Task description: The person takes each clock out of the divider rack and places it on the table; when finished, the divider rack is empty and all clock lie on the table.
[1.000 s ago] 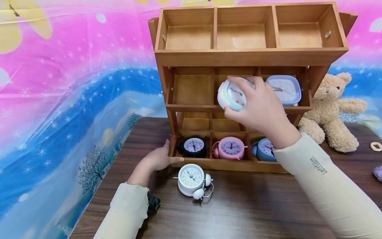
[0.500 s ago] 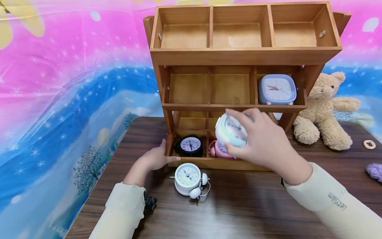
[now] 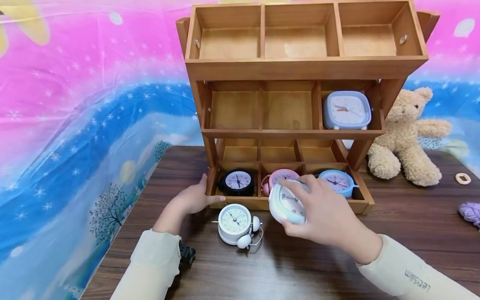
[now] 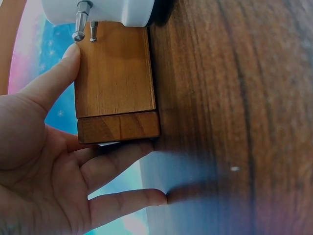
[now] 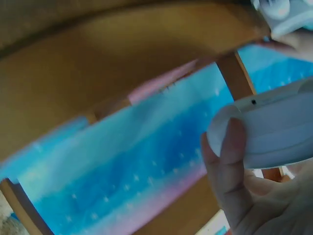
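My right hand (image 3: 328, 212) grips a white and mint alarm clock (image 3: 286, 210) by its sides, in front of the wooden shelf (image 3: 292, 133). In the right wrist view, the fingers (image 5: 232, 161) curl against the clock's pale casing. My left hand (image 3: 192, 199) is at the lower left corner of the shelf, its thumb along the front edge. The left wrist view shows its fingers fairly straight and spread beside the shelf's end. A white twin-bell alarm clock (image 3: 234, 221) lies face up on the table just right of that hand.
Black (image 3: 238, 182), pink (image 3: 281, 175) and blue (image 3: 335, 182) clocks occupy the bottom tier. A lavender clock (image 3: 346, 109) stands in the middle tier's right compartment. Behind the shelf's right side sits a teddy bear (image 3: 406, 137); a wooden ring (image 3: 463, 178) and purple yarn (image 3: 470, 213) lie right.
My right hand has brought the white and mint clock down from the middle tier to in front of the bottom tier. My left hand has stayed at the shelf corner.
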Tool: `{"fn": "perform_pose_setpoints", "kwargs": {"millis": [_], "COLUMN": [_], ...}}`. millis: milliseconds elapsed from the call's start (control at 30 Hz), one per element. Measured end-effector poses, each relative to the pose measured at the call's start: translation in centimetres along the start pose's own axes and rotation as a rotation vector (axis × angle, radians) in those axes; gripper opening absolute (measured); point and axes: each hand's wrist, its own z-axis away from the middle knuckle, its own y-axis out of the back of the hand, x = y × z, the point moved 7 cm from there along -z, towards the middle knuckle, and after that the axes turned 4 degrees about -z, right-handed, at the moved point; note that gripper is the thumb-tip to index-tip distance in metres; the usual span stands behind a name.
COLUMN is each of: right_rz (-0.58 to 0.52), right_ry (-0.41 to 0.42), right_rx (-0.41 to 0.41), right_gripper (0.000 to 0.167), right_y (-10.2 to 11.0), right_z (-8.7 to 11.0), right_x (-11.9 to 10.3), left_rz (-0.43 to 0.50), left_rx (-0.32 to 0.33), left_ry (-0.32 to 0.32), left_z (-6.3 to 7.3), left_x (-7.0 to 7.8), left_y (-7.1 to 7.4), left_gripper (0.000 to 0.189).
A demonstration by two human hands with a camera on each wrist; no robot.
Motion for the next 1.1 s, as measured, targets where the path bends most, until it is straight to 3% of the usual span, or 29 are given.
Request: {"fn": "perform_pose_setpoints", "kwargs": {"millis": [133,367,633,867,1100], "right_rz": [-0.003,0.004,0.003,0.015,0.012], "right_ry": [0.053,0.071,0.111,0.173,0.169], "right_rx": [0.006,-0.022,-0.075,-0.072,-0.085], "right_gripper": [0.085,0.087,0.086,0.085,0.085], "right_y": [-1.2,-2.4,-3.8,-4.9,-5.4], "right_z": [1.1,2.3,3.1,3.8,3.9], "right_x": [-0.5,-0.7,-0.7,-0.6,-0.3], "left_rz": [0.003,0.019,0.010,0.015,0.015], "left_rx": [-0.001,-0.005,-0.004,-0.005,-0.006], "left_ry": [0.008,0.010,0.011,0.005,0.007], "left_z": [0.0,0.0,-0.1,-0.4,-0.5], "left_x": [-0.2,-0.3,-0.4,-0.3,-0.3], "left_y": [0.0,0.0,0.1,-0.1,-0.3], "left_gripper": [0.104,0.106,0.106,0.105,0.106]}}
